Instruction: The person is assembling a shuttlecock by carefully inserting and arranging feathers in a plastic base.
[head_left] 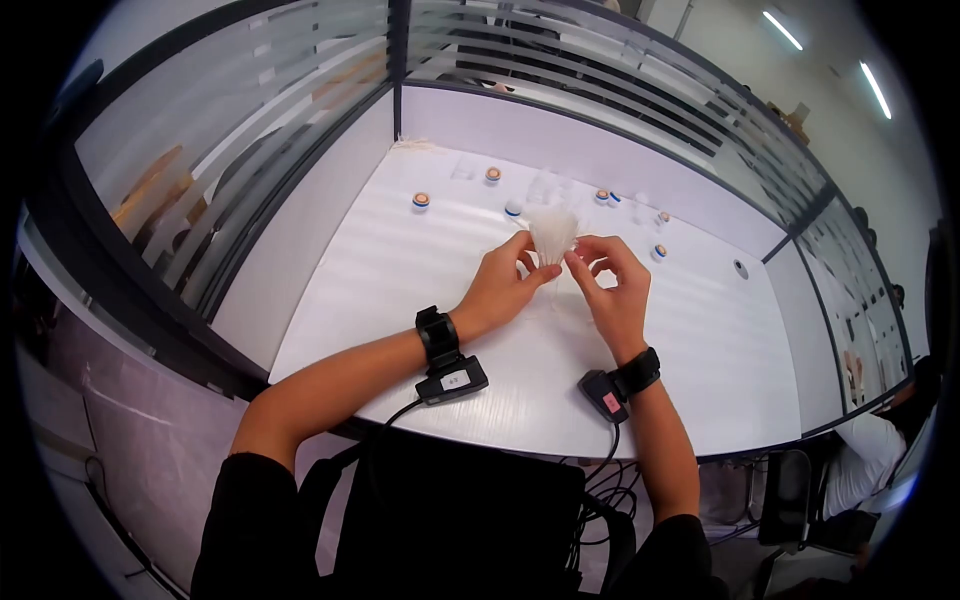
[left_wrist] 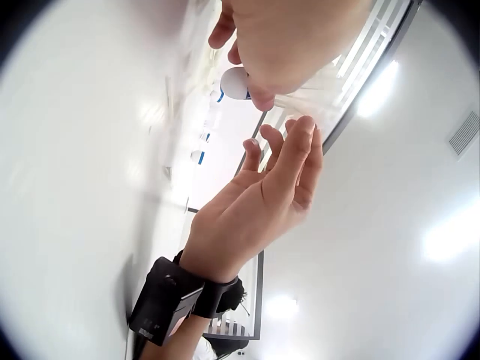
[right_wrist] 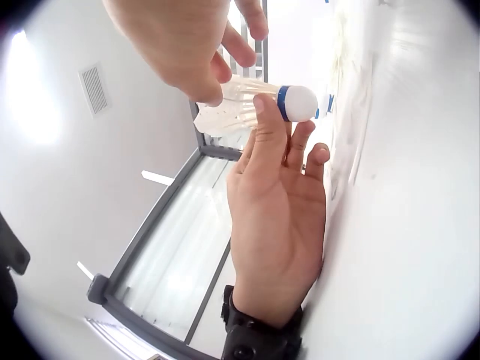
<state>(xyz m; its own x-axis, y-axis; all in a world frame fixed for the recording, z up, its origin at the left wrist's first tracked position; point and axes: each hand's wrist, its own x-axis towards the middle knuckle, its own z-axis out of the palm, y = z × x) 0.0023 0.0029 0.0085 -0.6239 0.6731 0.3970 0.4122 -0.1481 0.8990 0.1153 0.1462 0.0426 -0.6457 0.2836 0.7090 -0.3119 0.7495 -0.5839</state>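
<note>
A white feathered shuttlecock [head_left: 553,235] is held over the table, feathers up and its white cork [right_wrist: 302,103] with a blue band pointing down. My left hand [head_left: 505,285] grips it low on the feathers, the thumb lying just by the blue band in the right wrist view. At the feathers' right side, the thumb and index finger of my right hand [head_left: 618,285] pinch the edge, while its other fingers curl loosely. In the left wrist view my left hand [left_wrist: 300,37] hides most of the feathers, and the right hand [left_wrist: 251,202] reaches in from below.
On the white table [head_left: 450,400] toward the back sit several round white pieces with orange-marked tops, one at the left [head_left: 421,201]. A blue-banded cork [head_left: 513,209] lies behind the hands. Pale loose strands [head_left: 415,146] lie in the back corner. Low partition walls [head_left: 590,150] enclose the table.
</note>
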